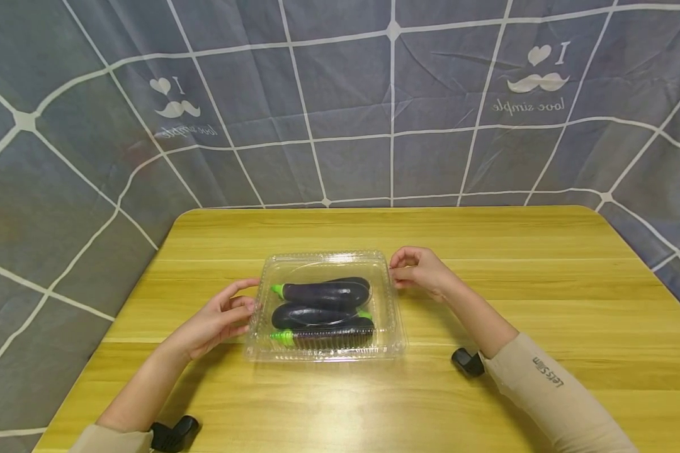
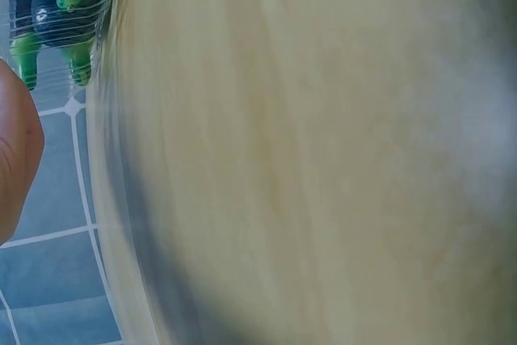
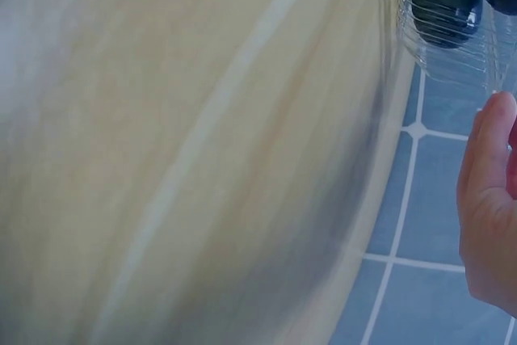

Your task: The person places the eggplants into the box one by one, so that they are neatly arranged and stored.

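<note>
A clear plastic clamshell box sits near the middle of the table with its lid over several eggplants. The dark purple eggplants lie crosswise, with bright green caps at alternating ends. My left hand grips the box's left edge with bent fingers; its fingertips partly overlap the rim. At the far right corner, my right hand pinches the rim between thumb and fingers. The right wrist view shows the fingertips against the box's clear edge. In the left wrist view only part of the hand shows, beside green caps.
The wooden table has rounded far corners. A grey curtain with white grid lines hangs behind it and along its sides. Black wrist-worn devices sit at both sleeves, close above the tabletop.
</note>
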The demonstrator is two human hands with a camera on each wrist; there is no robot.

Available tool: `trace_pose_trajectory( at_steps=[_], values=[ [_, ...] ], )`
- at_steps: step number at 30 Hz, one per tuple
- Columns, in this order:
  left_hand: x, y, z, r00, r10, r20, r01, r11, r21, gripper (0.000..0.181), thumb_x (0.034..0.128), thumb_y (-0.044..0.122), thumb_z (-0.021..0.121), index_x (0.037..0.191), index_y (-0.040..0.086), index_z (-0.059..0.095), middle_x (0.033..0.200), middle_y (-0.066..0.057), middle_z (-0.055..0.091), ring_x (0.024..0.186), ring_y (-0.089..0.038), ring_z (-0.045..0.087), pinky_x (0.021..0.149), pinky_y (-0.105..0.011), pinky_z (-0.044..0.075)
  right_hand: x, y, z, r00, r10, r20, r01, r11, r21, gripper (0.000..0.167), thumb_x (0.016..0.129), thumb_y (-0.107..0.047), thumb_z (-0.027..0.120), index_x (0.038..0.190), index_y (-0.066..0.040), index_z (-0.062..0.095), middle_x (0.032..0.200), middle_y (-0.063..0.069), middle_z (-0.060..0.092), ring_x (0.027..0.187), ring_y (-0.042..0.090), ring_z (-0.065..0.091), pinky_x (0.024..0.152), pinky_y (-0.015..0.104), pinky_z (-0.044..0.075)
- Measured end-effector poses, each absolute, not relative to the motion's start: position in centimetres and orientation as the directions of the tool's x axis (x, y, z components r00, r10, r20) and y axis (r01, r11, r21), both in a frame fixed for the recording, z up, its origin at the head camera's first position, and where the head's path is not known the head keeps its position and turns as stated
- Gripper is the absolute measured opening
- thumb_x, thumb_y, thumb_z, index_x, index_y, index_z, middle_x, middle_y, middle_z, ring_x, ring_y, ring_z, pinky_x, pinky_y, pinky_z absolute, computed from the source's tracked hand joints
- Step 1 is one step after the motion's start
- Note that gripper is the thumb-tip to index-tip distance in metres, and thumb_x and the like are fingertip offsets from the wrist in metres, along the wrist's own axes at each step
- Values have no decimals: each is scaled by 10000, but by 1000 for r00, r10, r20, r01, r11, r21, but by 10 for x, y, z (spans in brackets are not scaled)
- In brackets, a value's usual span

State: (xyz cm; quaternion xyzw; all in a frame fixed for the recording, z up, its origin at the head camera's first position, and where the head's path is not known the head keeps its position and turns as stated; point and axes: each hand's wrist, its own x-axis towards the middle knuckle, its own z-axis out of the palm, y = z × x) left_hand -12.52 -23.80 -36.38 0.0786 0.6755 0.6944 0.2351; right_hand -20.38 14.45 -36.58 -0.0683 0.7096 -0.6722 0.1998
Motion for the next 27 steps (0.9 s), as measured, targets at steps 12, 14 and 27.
trace_pose_trajectory(
  at_steps=[12,14,27],
  values=[
    [-126,-239,-363,-880,421,-218,-210,66,976,443,942,72,539,1342,212,409,1015,-4,505,872,-76,540,739,-227,517,-203,153,-364,-857,-452,-246,232,87,-969,311,882,96,403,1191,99,430,861,64,612,689,138,597,652,234,540],
    [-126,-239,-363,-878,428,-215,-203,73,976,455,940,66,540,1350,207,403,1017,-6,499,874,-77,543,747,-236,517,-200,155,-363,-845,-473,-251,234,96,-967,354,885,84,408,1238,100,392,882,74,603,697,145,603,660,244,542],
    [-125,-243,-360,-841,492,-228,-182,140,973,687,866,-13,548,1454,76,204,1136,-147,407,806,-117,556,723,-285,518,-174,170,-356,-738,-631,-238,230,97,-968,681,881,22,519,1453,-4,151,943,91,603,763,204,625,745,366,545]
  ],
)
